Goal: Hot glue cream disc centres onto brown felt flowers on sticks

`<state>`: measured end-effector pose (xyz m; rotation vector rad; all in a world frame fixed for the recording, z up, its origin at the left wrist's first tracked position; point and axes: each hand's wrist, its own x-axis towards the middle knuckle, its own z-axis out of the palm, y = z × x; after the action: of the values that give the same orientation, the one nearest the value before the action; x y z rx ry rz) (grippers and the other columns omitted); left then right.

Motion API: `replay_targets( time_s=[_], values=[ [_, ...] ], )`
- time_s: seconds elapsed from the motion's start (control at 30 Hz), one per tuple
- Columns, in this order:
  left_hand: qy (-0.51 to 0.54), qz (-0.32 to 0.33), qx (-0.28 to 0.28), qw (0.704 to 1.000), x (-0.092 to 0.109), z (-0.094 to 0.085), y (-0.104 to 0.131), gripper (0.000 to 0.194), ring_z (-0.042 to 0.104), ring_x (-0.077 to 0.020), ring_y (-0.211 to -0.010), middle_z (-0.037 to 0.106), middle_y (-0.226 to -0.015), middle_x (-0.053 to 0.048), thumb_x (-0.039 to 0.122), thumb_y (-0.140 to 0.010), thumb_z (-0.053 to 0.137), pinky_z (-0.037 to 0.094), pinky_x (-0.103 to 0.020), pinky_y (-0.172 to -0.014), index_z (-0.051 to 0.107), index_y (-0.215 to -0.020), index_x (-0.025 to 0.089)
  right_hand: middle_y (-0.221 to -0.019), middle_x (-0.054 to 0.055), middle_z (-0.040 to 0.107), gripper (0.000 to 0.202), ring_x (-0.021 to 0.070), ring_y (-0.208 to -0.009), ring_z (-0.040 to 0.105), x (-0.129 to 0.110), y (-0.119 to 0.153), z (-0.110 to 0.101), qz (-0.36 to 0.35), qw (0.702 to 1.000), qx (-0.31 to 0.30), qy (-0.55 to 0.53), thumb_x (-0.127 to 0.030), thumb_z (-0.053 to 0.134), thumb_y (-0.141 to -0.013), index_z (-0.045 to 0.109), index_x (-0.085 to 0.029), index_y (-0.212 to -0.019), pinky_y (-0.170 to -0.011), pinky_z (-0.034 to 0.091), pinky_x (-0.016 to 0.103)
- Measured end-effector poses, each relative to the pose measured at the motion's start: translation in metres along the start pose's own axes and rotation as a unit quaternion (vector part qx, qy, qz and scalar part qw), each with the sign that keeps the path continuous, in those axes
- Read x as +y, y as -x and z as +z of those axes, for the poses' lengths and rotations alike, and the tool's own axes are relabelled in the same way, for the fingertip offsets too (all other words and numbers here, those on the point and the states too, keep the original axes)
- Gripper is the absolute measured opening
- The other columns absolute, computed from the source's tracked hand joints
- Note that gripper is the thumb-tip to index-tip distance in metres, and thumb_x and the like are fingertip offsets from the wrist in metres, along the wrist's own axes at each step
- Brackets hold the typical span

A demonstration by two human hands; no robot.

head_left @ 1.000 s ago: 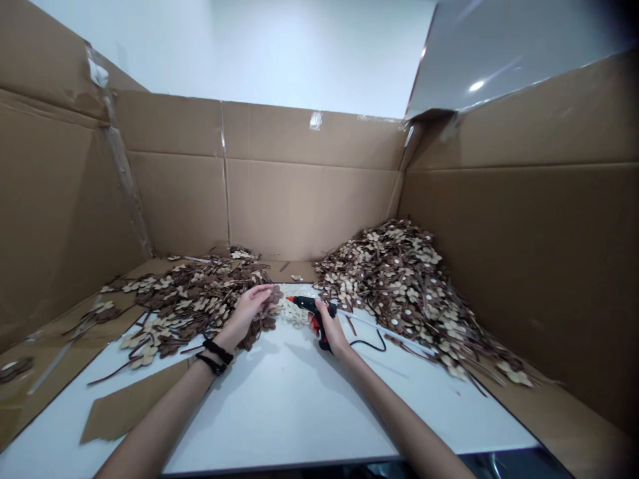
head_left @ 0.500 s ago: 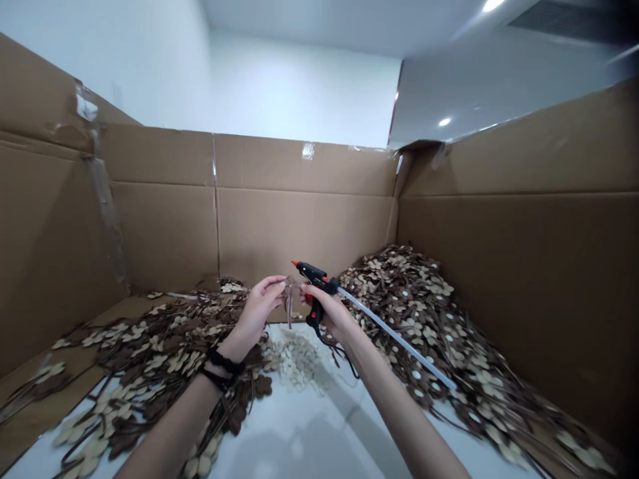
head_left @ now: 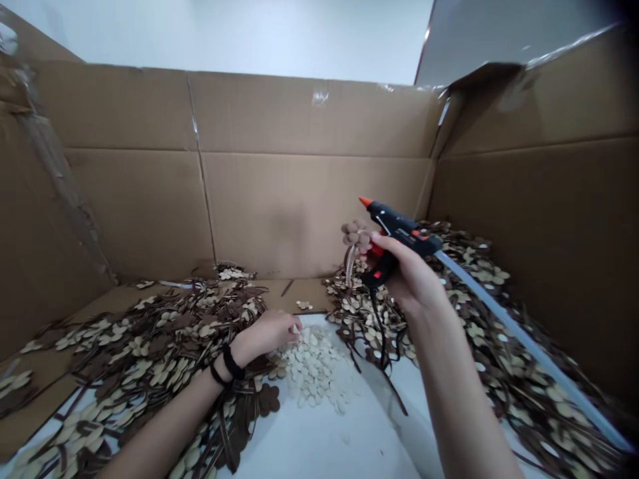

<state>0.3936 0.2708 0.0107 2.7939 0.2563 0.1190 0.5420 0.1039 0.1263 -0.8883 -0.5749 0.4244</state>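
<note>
My right hand (head_left: 414, 276) is wrapped round a black hot glue gun (head_left: 397, 225) with an orange nozzle that points up and left. A long translucent glue stick (head_left: 529, 346) sticks out of its rear. Between the thumb and fingers of the same hand is a brown fabric flower (head_left: 355, 234), its ribbon tail hanging down. My left hand (head_left: 273, 330) reaches to the back of a pile of small whitish discs (head_left: 314, 372). Its fingertips are pressed together at the pile, and what they hold, if anything, is too small to make out.
Heaps of brown and beige flowers with ribbons lie at left (head_left: 160, 352) and right (head_left: 489, 306). Tall cardboard walls (head_left: 309, 199) surround the white work surface (head_left: 299, 446). The gun's black cord (head_left: 379, 326) hangs below my right hand.
My left hand has let go of the brown flower and moved down to the disc pile. My right hand, with glue gun and flower, shifted right and up in view. The view has tilted down.
</note>
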Motion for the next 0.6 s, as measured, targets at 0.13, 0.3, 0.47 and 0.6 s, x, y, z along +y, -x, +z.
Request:
replay_targets(
  time_s=[0.13, 0.3, 0.47, 0.6],
  values=[
    [-0.010, -0.020, -0.031, 0.999, -0.013, 0.026, -0.013, 0.020, 0.065, -0.0200, -0.084, 0.072, -0.089, -0.005, 0.019, -0.076, 0.061, 0.042, -0.023, -0.069, 0.070, -0.094, 0.020, -0.067, -0.002, 0.056, 0.035, 0.0075, -0.059, 0.052, -0.002, 0.003, -0.003, -0.008, 1.000, -0.008, 0.012, -0.026, 0.084, -0.049, 0.062, -0.017, -0.075, -0.056, 0.048, 0.018],
    [0.002, -0.046, -0.020, 0.999, -0.017, 0.030, -0.019, 0.016, 0.065, -0.0190, -0.086, 0.072, -0.089, -0.005, 0.015, -0.078, 0.057, 0.042, -0.023, -0.072, 0.071, -0.086, 0.019, -0.066, -0.002, 0.056, 0.035, 0.0079, -0.060, 0.052, 0.006, 0.006, 0.002, 0.023, 0.999, -0.012, 0.031, -0.029, 0.085, -0.050, 0.062, -0.016, -0.071, -0.059, 0.048, 0.019],
    [0.030, -0.059, 0.013, 0.998, -0.019, 0.003, -0.012, 0.019, 0.065, -0.0157, -0.084, 0.072, -0.089, -0.002, 0.020, -0.083, 0.053, 0.041, -0.021, -0.072, 0.071, -0.087, 0.019, -0.070, 0.000, 0.059, 0.038, 0.0081, -0.064, 0.054, 0.021, 0.009, 0.010, 0.078, 0.995, -0.036, 0.056, -0.033, 0.085, -0.053, 0.063, -0.015, -0.078, -0.061, 0.046, 0.018],
    [0.031, -0.047, 0.023, 0.998, -0.018, -0.012, -0.006, 0.021, 0.064, -0.0159, -0.086, 0.072, -0.093, -0.002, 0.019, -0.082, 0.052, 0.041, -0.021, -0.074, 0.070, -0.092, 0.021, -0.072, 0.001, 0.059, 0.039, 0.0096, -0.066, 0.053, 0.028, 0.014, 0.016, 0.094, 0.991, -0.053, 0.082, -0.036, 0.083, -0.056, 0.062, -0.015, -0.080, -0.063, 0.045, 0.020]
  ],
)
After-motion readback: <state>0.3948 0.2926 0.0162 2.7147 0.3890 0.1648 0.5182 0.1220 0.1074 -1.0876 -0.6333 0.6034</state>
